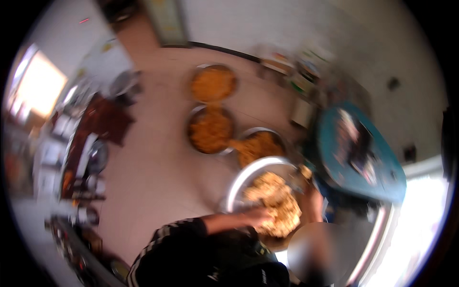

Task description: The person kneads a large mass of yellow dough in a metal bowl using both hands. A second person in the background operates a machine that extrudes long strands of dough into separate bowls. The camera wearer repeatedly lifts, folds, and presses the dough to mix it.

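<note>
A large metal basin [234, 191] stands close in front of me, part full of pale yellow, clumpy food pieces [275, 196]. My left hand [258, 217] reaches in from the left and rests against the food at its near side; blur hides its fingers. Along the basin's right side is my right hand [311, 191], with a small pale lump [306, 171] by its fingertips. Motion smears that hand too, so whether it grips the lump is unclear.
Beyond the basin, three round metal pans of orange-brown food [260, 146] [210, 129] [213, 84] stand on the pinkish floor [158, 158]. To the right is a blue table [334, 162] with dark and pale items. Boxes [277, 62] line the far wall. Pots and kitchen goods crowd the left.
</note>
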`<state>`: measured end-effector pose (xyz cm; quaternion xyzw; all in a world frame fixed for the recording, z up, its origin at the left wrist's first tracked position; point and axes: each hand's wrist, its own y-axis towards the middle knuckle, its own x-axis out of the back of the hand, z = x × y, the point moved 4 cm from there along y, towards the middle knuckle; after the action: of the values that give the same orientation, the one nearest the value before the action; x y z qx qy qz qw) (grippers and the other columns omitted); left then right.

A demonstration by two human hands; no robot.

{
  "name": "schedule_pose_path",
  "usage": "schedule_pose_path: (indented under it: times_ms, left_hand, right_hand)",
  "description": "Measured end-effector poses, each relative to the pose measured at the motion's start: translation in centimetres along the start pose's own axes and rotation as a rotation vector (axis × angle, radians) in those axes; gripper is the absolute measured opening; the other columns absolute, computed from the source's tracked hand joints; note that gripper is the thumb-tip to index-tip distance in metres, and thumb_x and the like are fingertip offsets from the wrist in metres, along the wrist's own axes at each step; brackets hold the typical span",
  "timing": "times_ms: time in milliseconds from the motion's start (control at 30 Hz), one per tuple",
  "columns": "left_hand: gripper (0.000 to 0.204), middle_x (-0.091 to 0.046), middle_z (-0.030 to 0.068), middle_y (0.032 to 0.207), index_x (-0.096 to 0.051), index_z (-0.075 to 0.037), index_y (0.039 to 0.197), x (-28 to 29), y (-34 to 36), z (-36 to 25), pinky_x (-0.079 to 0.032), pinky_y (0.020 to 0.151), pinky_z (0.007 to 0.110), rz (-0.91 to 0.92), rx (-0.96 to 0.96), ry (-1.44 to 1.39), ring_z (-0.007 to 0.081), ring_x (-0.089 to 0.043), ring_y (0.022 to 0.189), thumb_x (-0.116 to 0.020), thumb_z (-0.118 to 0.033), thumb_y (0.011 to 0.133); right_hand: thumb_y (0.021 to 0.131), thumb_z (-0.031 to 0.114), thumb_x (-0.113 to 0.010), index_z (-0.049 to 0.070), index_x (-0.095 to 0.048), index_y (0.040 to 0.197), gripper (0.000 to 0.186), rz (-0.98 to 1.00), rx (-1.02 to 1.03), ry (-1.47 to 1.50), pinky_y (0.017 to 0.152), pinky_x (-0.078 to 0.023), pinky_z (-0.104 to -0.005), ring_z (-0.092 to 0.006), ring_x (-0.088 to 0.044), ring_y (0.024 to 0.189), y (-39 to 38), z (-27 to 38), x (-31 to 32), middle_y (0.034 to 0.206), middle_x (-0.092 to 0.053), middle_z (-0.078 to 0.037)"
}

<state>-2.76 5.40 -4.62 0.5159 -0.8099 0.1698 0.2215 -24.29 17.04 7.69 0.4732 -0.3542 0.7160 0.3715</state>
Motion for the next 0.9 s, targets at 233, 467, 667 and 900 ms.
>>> schedule_pose_path:
  times_ms: [233, 467, 667, 900]
  left_hand:
    - [0.024, -0.058, 0.0243, 0.105, -0.062, -0.010, 0.104, -3.4, 0.6, 1.0, -0.054, 0.073, 0.054, -0.086, -0.056, 0.127, 0.0438, -0.065, 0.092, -0.068, -0.018, 0.082]
    - [0.019, -0.056, 0.0261, 0.111, -0.061, -0.008, 0.104, 0.2, 0.2, -0.5, -0.056, 0.073, 0.052, 0.005, 0.251, -0.274, 0.0427, -0.066, 0.091, -0.062, -0.018, 0.087]
    - [0.017, -0.062, 0.0249, 0.101, -0.063, -0.003, 0.097, -0.5, -0.1, 0.0, -0.056, 0.073, 0.052, -0.064, -0.132, 0.167, 0.0407, -0.066, 0.092, -0.065, -0.015, 0.085]
    - [0.015, -0.069, 0.0186, 0.079, -0.072, -0.002, 0.089, 2.4, 0.3, 1.0, -0.054, 0.062, 0.048, 0.290, 0.152, 0.242, 0.0363, -0.069, 0.075, -0.067, -0.011, 0.077]
  right_hand:
    - [0.103, 0.028, -0.051, -0.004, -0.070, 0.099, 0.038, -0.066, 0.140, -0.007, 0.069, -0.053, -0.0569, -0.0512, -0.066, 0.084, 3.6, -1.2, -2.1, 0.089, -0.068, -0.031]
    - [0.101, 0.027, -0.051, -0.004, -0.069, 0.090, 0.038, -0.148, 0.101, -0.064, 0.069, -0.055, -0.0559, -0.0490, -0.069, 0.083, 3.2, -2.1, -0.9, 0.087, -0.069, -0.031]
    - [0.101, 0.026, -0.050, 0.000, -0.069, 0.088, 0.035, -0.112, 0.071, -0.250, 0.066, -0.058, -0.0521, -0.0436, -0.071, 0.078, 1.4, -0.6, 0.1, 0.084, -0.071, -0.025]
    - [0.100, 0.026, -0.050, 0.008, -0.070, 0.097, 0.027, 0.132, 0.115, -0.586, 0.066, -0.061, -0.0462, -0.0322, -0.074, 0.077, 4.4, -2.8, -1.7, 0.087, -0.073, -0.015]
